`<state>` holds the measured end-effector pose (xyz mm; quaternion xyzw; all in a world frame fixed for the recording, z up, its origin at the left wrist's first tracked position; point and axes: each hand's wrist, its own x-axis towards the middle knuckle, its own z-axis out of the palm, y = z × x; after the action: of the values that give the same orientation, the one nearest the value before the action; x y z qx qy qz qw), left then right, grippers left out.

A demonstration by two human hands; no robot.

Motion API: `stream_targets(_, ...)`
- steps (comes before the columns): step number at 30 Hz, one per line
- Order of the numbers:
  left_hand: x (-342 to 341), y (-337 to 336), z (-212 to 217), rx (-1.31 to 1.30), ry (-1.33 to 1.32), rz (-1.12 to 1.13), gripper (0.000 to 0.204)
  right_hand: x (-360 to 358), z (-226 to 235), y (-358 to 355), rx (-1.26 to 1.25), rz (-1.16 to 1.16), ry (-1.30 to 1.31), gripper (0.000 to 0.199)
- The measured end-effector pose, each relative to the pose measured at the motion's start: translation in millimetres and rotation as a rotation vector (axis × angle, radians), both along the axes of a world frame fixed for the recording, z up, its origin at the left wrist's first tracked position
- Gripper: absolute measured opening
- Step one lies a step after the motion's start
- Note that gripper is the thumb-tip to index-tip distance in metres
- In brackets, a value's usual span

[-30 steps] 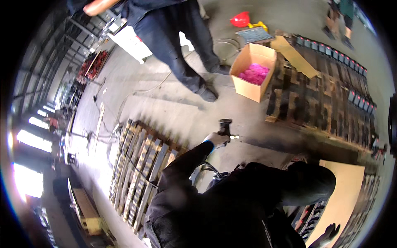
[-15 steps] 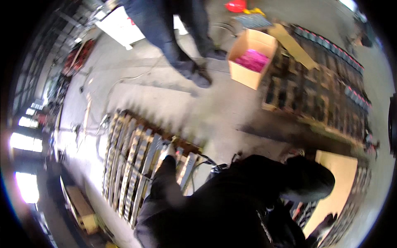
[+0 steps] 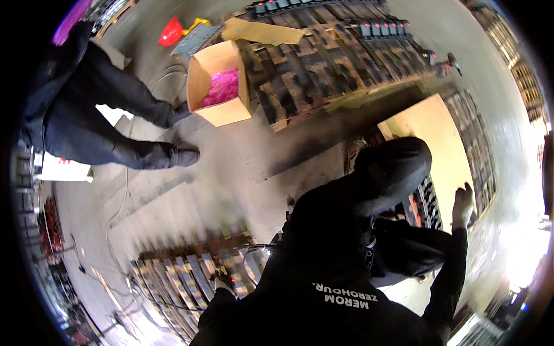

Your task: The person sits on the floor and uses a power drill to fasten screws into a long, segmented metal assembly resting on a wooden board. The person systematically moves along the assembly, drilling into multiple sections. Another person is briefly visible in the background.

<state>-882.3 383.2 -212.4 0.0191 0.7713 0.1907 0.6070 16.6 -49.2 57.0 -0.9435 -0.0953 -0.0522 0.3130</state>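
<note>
At the right, my right hand (image 3: 463, 205) is over the edge of a flat tan board (image 3: 430, 135), fingers stretched out and apart, seemingly empty. My left hand (image 3: 221, 284) is at the lower left, over a slatted wooden pallet (image 3: 190, 282); its fingers are blurred, and what they hold, if anything, cannot be made out. My bent knee (image 3: 398, 164) in dark trousers covers part of the board. Black ribbed parts (image 3: 427, 202) show between my leg and the board.
A cardboard box (image 3: 222, 115) with pink material stands by a dark pallet (image 3: 323, 63) bearing rows of grey, red-topped parts (image 3: 384, 29). A person in dark trousers (image 3: 104, 127) stands at left. A red helmet (image 3: 171, 32) lies beyond. A cable (image 3: 109, 230) runs along the floor.
My view has turned, so the box, the dark pallet and the other person appear farther left. My right hand appears higher along the board's edge; my left hand remains at the slatted pallet.
</note>
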Motion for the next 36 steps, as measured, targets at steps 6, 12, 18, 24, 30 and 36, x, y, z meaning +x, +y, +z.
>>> stream_targets(6, 37, 71, 42, -0.178, 0.237, -0.462, 0.047, -17, 11, -5, 0.194, 0.002, -0.054, 0.040)
stream_targets(12, 213, 214, 72, 0.410, 0.659, -0.865, 0.056, -39, 25, 10, 0.129, -0.095, -0.107, 0.046)
stream_targets(18, 582, 255, 251, 1.748, 0.135, -1.119, 0.043, -68, 56, 53, 0.300, -0.177, -0.197, 0.046)
stream_targets(24, 840, 28, 402, 2.179, -0.522, -1.799, 0.044, -45, 85, 37, 0.536, -0.292, -0.435, 0.048)
stream_targets(30, 922, -155, 331, 1.458, -0.241, -2.606, 0.067, -38, 80, 15, 0.824, -0.526, -0.454, 0.045)
stream_targets(36, 961, -178, 214, 1.420, 0.461, -2.885, 0.078, -65, 97, 3, 1.033, -0.601, -0.345, 0.047)
